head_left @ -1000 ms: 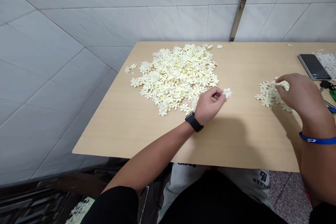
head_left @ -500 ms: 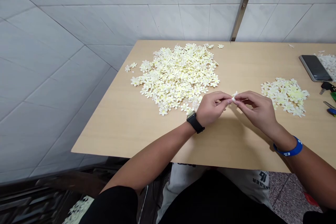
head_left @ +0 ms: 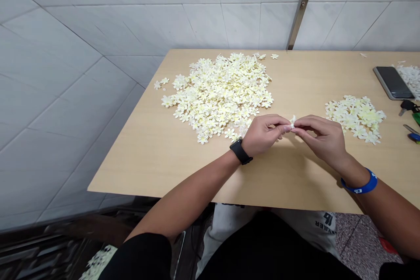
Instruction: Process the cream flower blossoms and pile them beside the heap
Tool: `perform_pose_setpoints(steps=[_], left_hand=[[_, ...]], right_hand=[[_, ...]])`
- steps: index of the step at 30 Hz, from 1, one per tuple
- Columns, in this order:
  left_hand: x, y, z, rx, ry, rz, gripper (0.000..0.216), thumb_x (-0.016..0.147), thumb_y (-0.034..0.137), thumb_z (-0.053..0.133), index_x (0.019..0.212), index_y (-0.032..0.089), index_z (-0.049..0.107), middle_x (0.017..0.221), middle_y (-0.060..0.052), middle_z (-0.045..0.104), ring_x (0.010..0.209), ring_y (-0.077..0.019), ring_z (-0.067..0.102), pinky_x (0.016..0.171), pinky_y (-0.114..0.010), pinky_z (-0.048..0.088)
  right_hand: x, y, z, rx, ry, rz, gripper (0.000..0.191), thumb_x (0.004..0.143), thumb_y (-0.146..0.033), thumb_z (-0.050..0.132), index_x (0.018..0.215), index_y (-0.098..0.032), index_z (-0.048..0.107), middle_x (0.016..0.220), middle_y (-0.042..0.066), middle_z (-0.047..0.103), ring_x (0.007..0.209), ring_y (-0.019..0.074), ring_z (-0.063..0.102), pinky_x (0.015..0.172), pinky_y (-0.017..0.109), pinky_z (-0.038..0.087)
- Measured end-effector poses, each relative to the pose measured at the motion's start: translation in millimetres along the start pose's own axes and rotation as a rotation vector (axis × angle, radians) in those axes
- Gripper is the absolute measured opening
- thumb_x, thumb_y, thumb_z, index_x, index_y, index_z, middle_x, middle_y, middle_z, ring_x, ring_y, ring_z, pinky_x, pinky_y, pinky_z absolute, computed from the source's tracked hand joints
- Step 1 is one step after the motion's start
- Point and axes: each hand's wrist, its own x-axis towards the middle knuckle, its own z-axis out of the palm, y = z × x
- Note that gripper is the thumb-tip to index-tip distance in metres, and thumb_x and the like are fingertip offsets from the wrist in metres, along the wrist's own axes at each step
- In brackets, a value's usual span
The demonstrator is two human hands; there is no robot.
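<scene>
Between my fingertips is a small white artificial flower (head_left: 292, 121), held just above the table. My left hand (head_left: 266, 132) pinches it from the left, and my right hand (head_left: 323, 134) pinches it from the right. The fingers hide part of the flower, so its lower side is hard to make out. A large pile of white-yellow artificial flowers (head_left: 219, 92) spreads beyond and to the left of my left hand. Close to my right hand, on its right, lies a smaller flower pile (head_left: 357, 116).
The light wooden table (head_left: 157, 153) meets a tiled wall at the back. At the right lie a phone (head_left: 393, 82), a heap of small white pieces (head_left: 410, 76), a black key (head_left: 407, 106) and a blue-handled tool (head_left: 414, 138). More flowers (head_left: 98, 262) sit below the table at lower left.
Both hands stay pinched on the flower in nearly the same place. The flower looks slightly turned between the fingertips, and the whole view has shifted a little.
</scene>
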Motion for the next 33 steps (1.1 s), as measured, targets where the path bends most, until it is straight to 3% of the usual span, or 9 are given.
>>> perform_pose_setpoints(steps=[21, 33], left_hand=[[0.6, 3.0, -1.7, -0.053, -0.047, -0.007, 0.028, 0.086, 0.043, 0.074, 0.082, 0.015, 0.075, 0.083, -0.006, 0.073, 0.066, -0.0109, 0.066, 0.063, -0.024, 0.060], [-0.5, 6.0, -0.5, -0.061, -0.051, -0.017, 0.034, 0.085, 0.049, 0.074, 0.086, 0.014, 0.075, 0.092, -0.008, 0.074, 0.069, -0.0108, 0.067, 0.058, -0.021, 0.060]], right_hand=[[0.6, -1.4, -1.2, -0.002, 0.009, -0.055, 0.004, 0.089, -0.029, 0.074, 0.087, -0.028, 0.077, 0.082, 0.005, 0.079, 0.072, 0.0223, 0.075, 0.066, 0.036, 0.061], [0.5, -3.1, -1.3, -0.001, 0.023, -0.068, 0.002, 0.089, -0.028, 0.075, 0.088, -0.028, 0.077, 0.083, 0.005, 0.080, 0.073, 0.0222, 0.075, 0.066, 0.036, 0.061]])
